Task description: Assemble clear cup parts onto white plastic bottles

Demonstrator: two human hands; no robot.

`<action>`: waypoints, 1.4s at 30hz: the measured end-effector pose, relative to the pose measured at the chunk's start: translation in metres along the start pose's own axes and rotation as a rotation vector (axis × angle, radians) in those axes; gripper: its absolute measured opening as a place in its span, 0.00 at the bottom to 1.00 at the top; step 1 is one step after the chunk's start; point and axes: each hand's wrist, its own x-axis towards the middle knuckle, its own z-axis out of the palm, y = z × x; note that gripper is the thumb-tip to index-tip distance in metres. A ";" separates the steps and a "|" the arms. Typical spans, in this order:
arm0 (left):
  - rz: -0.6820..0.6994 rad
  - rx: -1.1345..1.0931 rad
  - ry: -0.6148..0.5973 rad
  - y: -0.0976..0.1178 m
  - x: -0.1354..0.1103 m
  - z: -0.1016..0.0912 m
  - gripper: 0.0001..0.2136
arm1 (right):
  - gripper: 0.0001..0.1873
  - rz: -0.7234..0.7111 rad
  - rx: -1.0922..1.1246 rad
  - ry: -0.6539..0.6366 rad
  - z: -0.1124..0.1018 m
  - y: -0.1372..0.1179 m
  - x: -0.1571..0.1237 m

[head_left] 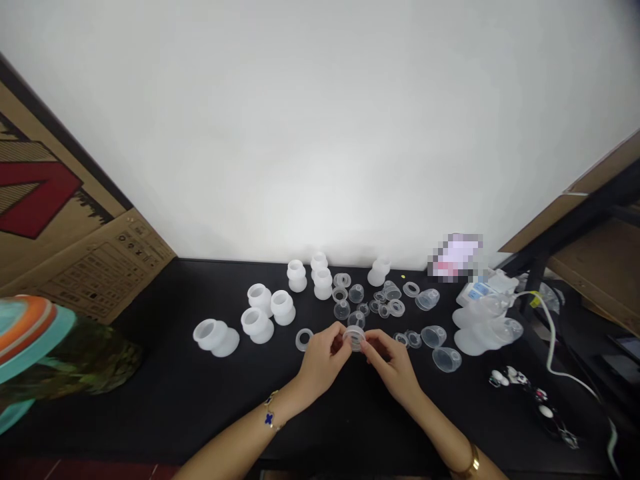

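My left hand (323,357) and my right hand (390,367) meet above the black table, their fingertips both pinching a clear round silicone piece (355,338). Part of its rim shows between my fingers. Just left of my left hand lies a frosted silicone ring (304,339). Small clear silicone cups (343,309) and rings are scattered just beyond my hands. A clear funnel-shaped cup (447,359) lies to the right of my right hand. Several frosted, bell-shaped silicone pieces (258,325) stand to the left.
The black table (240,393) runs along a white wall (320,133). A large cardboard box (65,207) leans at the left, behind a teal and orange patterned cloth (30,340). Stacked frosted pieces (487,331), a white cable (550,343) and small dark items (533,397) lie to the right.
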 end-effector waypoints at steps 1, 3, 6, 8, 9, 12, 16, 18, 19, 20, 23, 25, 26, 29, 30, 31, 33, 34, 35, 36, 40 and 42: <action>0.006 0.020 0.008 0.000 0.000 0.000 0.11 | 0.15 -0.002 -0.007 -0.002 0.000 0.000 0.000; 0.016 0.059 0.022 0.000 -0.001 0.000 0.10 | 0.14 -0.002 -0.025 -0.002 0.000 -0.001 0.000; 0.024 0.119 0.043 0.000 -0.001 0.001 0.08 | 0.14 0.001 -0.041 0.004 0.001 -0.001 0.000; 0.035 0.147 0.050 0.001 -0.002 0.001 0.06 | 0.13 0.000 -0.043 0.009 0.001 -0.001 0.000; 0.043 0.154 0.050 0.002 -0.003 0.001 0.06 | 0.13 0.000 -0.045 0.009 0.001 -0.001 0.000; 0.066 0.150 0.056 0.004 -0.005 0.001 0.03 | 0.12 0.006 -0.059 0.004 0.001 0.000 0.000; 0.068 0.158 0.048 0.005 -0.006 0.001 0.04 | 0.12 0.015 -0.070 0.013 0.002 0.002 0.001; 0.066 0.185 0.019 0.005 -0.005 0.001 0.07 | 0.13 0.014 -0.067 0.025 0.002 0.003 0.001; 0.069 0.202 0.001 0.004 -0.005 0.001 0.08 | 0.13 0.014 -0.066 0.030 0.002 0.004 0.001; 0.073 0.217 -0.016 0.004 -0.005 0.001 0.09 | 0.13 0.014 -0.067 0.033 0.002 0.004 0.001; 0.081 0.242 -0.043 0.002 -0.004 0.002 0.09 | 0.13 0.017 -0.076 0.029 0.002 0.004 0.001; 0.081 0.251 -0.039 0.001 -0.003 0.002 0.08 | 0.12 0.018 -0.088 0.025 0.002 0.004 0.000; 0.080 0.258 -0.034 0.001 -0.003 0.002 0.08 | 0.11 0.016 -0.094 0.026 0.002 0.004 0.000; 0.074 0.286 -0.021 0.000 -0.002 0.002 0.10 | 0.10 0.007 -0.111 0.026 0.003 0.004 0.000; 0.072 0.291 -0.018 0.001 -0.002 0.002 0.11 | 0.10 0.005 -0.114 0.025 0.003 0.004 0.000; 0.069 0.292 -0.017 0.001 -0.002 0.002 0.11 | 0.10 0.004 -0.116 0.023 0.003 0.003 0.000; 0.064 0.286 -0.016 0.001 -0.003 0.002 0.11 | 0.10 0.008 -0.121 0.022 0.003 0.003 0.000; 0.062 0.284 -0.016 0.001 -0.003 0.003 0.12 | 0.10 0.009 -0.121 0.023 0.003 0.002 0.000; 0.060 0.283 -0.014 0.001 -0.003 0.003 0.12 | 0.10 0.008 -0.120 0.022 0.003 0.002 0.000; 0.059 0.283 -0.014 0.001 -0.003 0.003 0.12 | 0.10 0.007 -0.120 0.023 0.003 0.002 0.000; 0.060 0.285 -0.017 0.001 -0.003 0.003 0.12 | 0.11 -0.001 -0.119 0.026 0.003 0.001 -0.001; 0.061 0.286 -0.015 0.001 -0.003 0.003 0.13 | 0.12 -0.001 -0.119 0.028 0.003 0.002 -0.001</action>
